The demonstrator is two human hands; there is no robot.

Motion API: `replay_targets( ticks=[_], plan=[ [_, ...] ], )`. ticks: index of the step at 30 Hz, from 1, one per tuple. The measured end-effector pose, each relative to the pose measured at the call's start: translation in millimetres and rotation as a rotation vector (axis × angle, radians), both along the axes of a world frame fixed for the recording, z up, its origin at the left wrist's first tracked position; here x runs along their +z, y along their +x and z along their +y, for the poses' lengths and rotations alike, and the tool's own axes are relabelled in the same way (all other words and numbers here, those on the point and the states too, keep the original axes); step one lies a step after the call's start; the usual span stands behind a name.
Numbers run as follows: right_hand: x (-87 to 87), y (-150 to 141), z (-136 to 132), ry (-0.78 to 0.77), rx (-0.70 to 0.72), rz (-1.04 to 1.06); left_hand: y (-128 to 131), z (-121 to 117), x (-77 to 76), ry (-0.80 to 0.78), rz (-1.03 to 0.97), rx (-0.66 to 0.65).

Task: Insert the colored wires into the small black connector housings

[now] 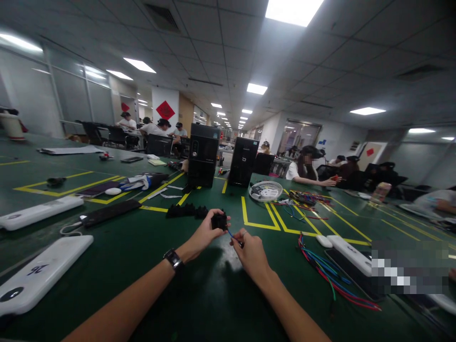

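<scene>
1. Head view: the left hand is curled round a black block, fingers and thumb closed on it, above the green table.
2. The right hand, just beside it, pinches a blue wire between thumb and fingers; the wire's far end reaches the block, though whether it is inside cannot be told.
3. Just beyond the left hand lie more black blocks in a row.
4. Right of the right hand, loose wires lie bunched.

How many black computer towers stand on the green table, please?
2: the left tower, beyond the left hand, and the right tower, left of the white basket. Others could hide behind.
</scene>
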State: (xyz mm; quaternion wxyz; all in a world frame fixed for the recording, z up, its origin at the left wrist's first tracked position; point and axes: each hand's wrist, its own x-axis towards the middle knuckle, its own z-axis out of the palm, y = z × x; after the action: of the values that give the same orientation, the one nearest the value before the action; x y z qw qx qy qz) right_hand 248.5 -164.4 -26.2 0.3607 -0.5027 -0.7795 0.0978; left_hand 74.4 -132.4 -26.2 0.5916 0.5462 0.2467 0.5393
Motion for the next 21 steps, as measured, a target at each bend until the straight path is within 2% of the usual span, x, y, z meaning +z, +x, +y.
replay_targets(
  ticks=[12, 21],
  plan=[
    [-4.4, -2, 0, -0.038, -0.036, -0.041, 4, 4, -10.8, 0.036, -0.014, 0.070],
    [-6.5, -3, 0, -0.015, -0.047, -0.060, 6, 1, -12.0, 0.038, -0.008, 0.082]
  ],
)
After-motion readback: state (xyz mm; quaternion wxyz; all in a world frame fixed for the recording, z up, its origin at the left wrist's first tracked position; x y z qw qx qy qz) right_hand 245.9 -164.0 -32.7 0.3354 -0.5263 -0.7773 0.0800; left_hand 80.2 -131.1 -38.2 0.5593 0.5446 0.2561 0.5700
